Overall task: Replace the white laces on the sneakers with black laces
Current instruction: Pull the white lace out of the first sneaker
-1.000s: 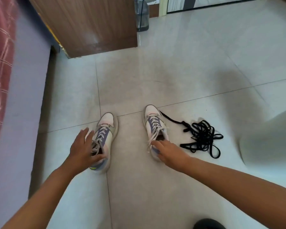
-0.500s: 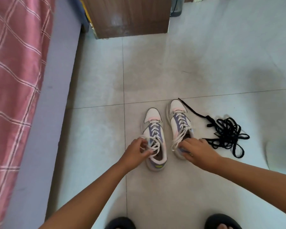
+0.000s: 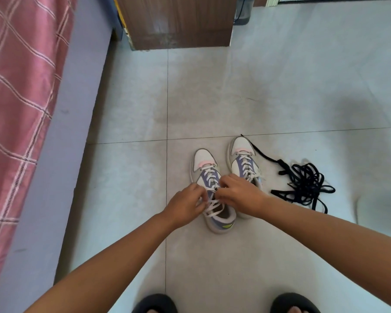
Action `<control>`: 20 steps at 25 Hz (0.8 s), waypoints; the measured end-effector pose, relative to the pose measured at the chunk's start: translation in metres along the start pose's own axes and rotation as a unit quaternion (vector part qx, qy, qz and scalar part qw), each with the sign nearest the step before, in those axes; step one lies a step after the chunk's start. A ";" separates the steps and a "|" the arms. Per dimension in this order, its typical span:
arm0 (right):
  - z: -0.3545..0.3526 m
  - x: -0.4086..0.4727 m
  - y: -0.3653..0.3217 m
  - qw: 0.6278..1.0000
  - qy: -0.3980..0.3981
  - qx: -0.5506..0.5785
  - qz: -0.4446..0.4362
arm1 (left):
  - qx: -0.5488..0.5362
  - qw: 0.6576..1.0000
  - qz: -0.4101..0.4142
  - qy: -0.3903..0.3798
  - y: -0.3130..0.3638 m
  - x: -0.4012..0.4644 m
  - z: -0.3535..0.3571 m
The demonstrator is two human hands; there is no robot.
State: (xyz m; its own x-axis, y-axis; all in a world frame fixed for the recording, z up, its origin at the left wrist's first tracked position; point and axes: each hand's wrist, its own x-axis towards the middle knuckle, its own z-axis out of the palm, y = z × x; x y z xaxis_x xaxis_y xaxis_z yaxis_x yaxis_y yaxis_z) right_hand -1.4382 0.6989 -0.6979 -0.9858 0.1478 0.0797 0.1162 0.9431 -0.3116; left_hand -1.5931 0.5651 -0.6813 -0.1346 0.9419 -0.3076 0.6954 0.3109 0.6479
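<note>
Tiled floor [image 3: 212, 98] carries both sneakers; our left hand [image 3: 185, 205] and right hand [image 3: 240, 196] pinch the near sneaker's [image 3: 212, 190] white laces [image 3: 212, 205], untying. Next, we'd unthread them.

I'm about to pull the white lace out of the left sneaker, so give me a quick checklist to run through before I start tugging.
1. Both hands on the lace: left hand and right hand pinch the white lace at the top eyelets. Ok.
2. Bow undone: loose loops lie over the opening, but the fingers hide the knot. Cannot tell.
3. Left sneaker flat on the floor: ok.
4. Right sneaker out of the way: it stands right beside, under the right hand. Not ok.
5. Black laces at hand: in a heap right of the sneakers, but tangled. Not ok.
</note>
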 end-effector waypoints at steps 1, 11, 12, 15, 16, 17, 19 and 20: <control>-0.001 0.001 -0.002 0.998 0.005 0.050 0.025 | -0.019 1.000 -0.003 0.015 0.001 0.001 -0.003; -0.032 0.011 -0.017 0.679 0.066 0.572 0.456 | -0.149 0.979 -0.095 0.098 0.014 0.000 0.010; -0.032 0.011 -0.019 0.674 0.062 0.579 0.455 | -0.127 0.986 -0.074 0.082 0.016 -0.001 0.013; -0.033 0.011 -0.020 0.679 0.062 0.577 0.449 | -0.085 0.991 -0.064 0.080 0.021 0.006 0.016; -0.034 0.011 -0.019 0.678 0.064 0.577 0.450 | -0.073 0.991 -0.073 0.085 0.023 0.009 0.015; -0.036 0.011 -0.018 0.681 0.064 0.576 0.449 | -0.064 0.990 -0.085 0.090 0.024 0.013 0.014; -0.037 0.010 -0.020 0.690 0.051 0.570 0.445 | -0.035 0.991 -0.084 0.097 0.025 0.018 0.014; -0.038 0.011 -0.022 0.699 0.041 0.561 0.442 | -0.014 0.993 -0.064 0.096 0.025 0.019 0.015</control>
State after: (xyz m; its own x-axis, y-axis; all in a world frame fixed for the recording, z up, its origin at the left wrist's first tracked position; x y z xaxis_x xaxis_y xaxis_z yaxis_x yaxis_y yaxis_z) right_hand -1.4468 0.6906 -0.6542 -0.5736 0.5845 -0.5739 0.4622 -0.3475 -0.8159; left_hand -1.5680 0.5890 -0.6815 -0.3547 0.9005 -0.2515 0.6437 0.4303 0.6328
